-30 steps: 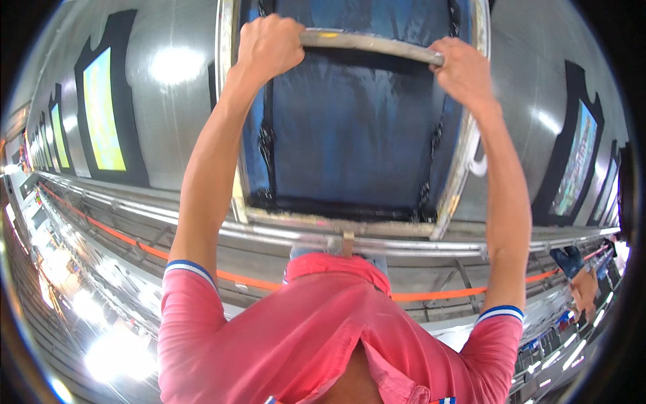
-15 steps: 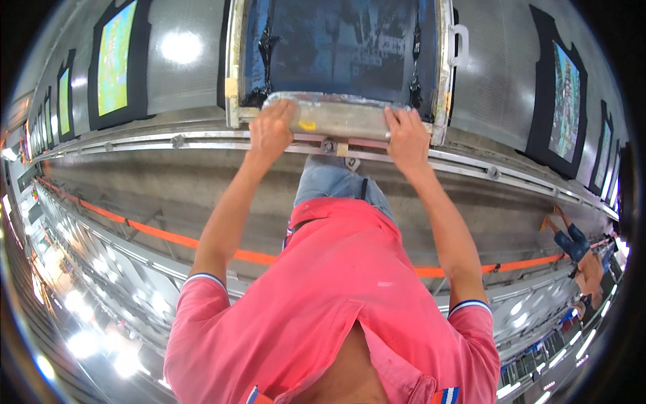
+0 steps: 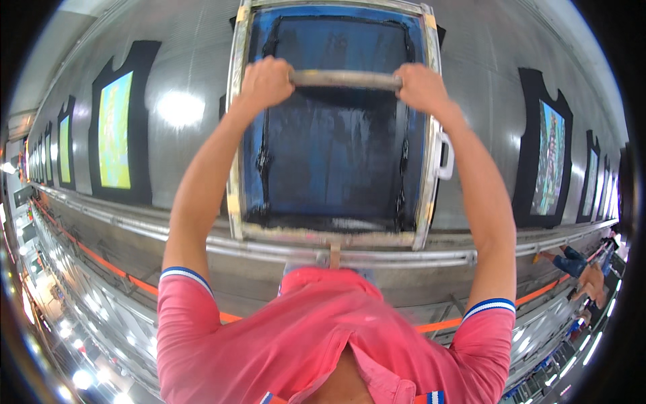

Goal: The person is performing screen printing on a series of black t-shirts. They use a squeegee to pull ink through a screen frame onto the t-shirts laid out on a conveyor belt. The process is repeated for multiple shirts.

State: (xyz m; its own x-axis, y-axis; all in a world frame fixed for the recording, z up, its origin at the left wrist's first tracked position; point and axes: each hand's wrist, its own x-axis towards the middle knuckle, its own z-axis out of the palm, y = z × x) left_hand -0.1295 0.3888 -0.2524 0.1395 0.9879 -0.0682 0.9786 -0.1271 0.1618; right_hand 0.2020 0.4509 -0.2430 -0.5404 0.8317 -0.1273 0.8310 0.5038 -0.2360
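A wide squeegee point(image 3: 344, 79) lies crosswise over the screen printing frame point(image 3: 235, 155), in its far half. My left hand point(image 3: 267, 82) is closed round the squeegee's left end, and my right hand point(image 3: 422, 87) grips its right end. The frame's blue mesh point(image 3: 256, 135) carries smeared dark ink, with thick black ridges point(image 3: 263, 161) along both sides of the middle area. More ink lies along the near edge of the mesh. The squeegee's lower edge is hidden beneath its handle.
The frame rests on a long grey table point(image 3: 178, 67). Black shirts with a yellow-green print point(image 3: 116, 128) lie to the left; others with a multicoloured print point(image 3: 548, 158) lie to the right. A metal rail point(image 3: 282, 254) borders the near side. Another person point(image 3: 591, 279) is far right.
Both hands have pushed the squeegee away from the frame's near edge into its far half. My arms are stretched further out, and more of the mesh shows.
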